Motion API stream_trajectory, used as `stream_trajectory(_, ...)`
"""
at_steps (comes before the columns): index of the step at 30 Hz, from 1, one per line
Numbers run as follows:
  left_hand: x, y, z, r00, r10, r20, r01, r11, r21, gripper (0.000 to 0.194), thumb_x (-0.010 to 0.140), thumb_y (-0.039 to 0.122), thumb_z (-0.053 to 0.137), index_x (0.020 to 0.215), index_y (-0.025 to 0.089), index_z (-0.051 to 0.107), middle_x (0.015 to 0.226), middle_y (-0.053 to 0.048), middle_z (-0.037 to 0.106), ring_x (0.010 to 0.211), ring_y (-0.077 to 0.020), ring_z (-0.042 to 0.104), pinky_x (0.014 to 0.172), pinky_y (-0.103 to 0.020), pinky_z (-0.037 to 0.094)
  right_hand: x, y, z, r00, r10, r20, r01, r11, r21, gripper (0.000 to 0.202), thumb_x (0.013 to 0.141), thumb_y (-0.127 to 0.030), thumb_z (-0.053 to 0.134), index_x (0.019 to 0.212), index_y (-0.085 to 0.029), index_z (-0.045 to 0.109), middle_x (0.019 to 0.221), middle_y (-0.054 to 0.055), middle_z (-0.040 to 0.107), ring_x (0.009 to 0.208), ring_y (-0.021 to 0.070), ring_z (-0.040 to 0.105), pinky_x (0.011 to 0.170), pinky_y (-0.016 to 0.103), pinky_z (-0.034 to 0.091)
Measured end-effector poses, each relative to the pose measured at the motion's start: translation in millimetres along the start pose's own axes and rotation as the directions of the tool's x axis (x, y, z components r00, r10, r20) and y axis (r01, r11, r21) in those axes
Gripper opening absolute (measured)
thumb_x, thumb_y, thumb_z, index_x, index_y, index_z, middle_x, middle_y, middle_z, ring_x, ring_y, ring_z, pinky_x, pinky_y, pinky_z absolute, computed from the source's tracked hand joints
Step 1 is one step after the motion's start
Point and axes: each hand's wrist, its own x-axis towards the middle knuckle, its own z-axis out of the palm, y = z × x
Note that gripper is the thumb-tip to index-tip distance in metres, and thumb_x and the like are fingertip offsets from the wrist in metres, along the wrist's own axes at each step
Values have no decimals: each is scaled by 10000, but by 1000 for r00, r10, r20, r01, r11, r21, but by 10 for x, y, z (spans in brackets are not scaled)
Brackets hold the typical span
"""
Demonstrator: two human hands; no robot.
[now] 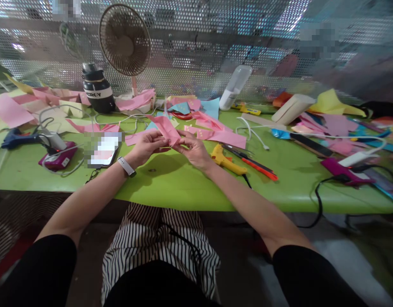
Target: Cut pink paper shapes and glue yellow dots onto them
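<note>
Between my two hands, above the green table (183,187), is a folded piece of pink paper (167,128). My left hand (148,148) pinches its lower left side, with a pale-banded watch (126,166) on that wrist. The fingers of my right hand (194,150) are closed on the paper's lower right corner. More pink paper (212,125) lies on the table just behind my hands. A yellow glue gun (226,161) rests to the right of my right hand, and a phone (105,149) with a lit screen lies left of my left hand.
An orange-and-black cutter (260,169) and tweezers lie beside the glue gun. At the back stand a fan (125,42), a dark bottle (97,91) and a white-and-clear bottle (235,87). Purple power strips (59,157) with trailing cables sit left and right. A blue glue gun (19,140) lies far left.
</note>
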Motion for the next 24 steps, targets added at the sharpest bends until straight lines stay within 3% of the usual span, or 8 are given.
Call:
stream_trajectory(5,17,-1,-39,1000,-12,-10,11,997,-80,232,754,202,838,924,126,700,878,-27,742,817,-114,714,870,-282,579,-9,-73,-58,997,-7,81,1,997,75,253,795,-531,795,988,-368,804,1392,0,621,1381,253,493,1214,526,317)
stream_trajectory(9,-8,40,-20,999,-44,-6,43,996,-78,217,773,176,810,961,133,712,880,-21,741,786,-102,708,857,-267,584,7,-102,-73,996,-64,54,58,992,108,137,789,-483,817,870,-372,809,1349,-23,643,1347,240,524,1202,507,346)
stream_trajectory(13,-25,58,7,997,-72,11,72,996,-45,256,755,157,812,994,136,719,886,-29,756,778,-112,719,855,-272,593,25,-83,-81,994,-71,79,69,997,32,103,780,-443,834,785,-347,797,1397,-26,607,1425,253,444,1205,528,338)
stream_trajectory(19,-2,-4,-8,996,-85,12,85,996,9,314,745,154,823,1035,134,703,876,-49,766,801,-146,741,886,-331,595,10,-66,-57,994,-6,107,16,996,-91,163,842,-458,772,817,-297,779,1499,-4,525,1488,265,369,1237,565,256)
stream_trajectory(21,0,-28,-5,998,-62,11,62,998,19,297,751,173,825,1020,129,705,898,-60,769,835,-161,746,903,-349,591,0,-59,-31,997,15,75,-9,997,-79,222,834,-498,767,822,-277,770,1498,24,524,1475,271,391,1229,541,284)
stream_trajectory(24,-3,-49,10,999,-36,-3,36,999,21,296,740,182,838,1001,125,709,897,-60,771,835,-160,744,908,-354,589,-17,-65,6,995,96,35,-95,995,-21,316,782,-550,788,823,-239,757,1483,83,522,1411,293,471,1139,502,424)
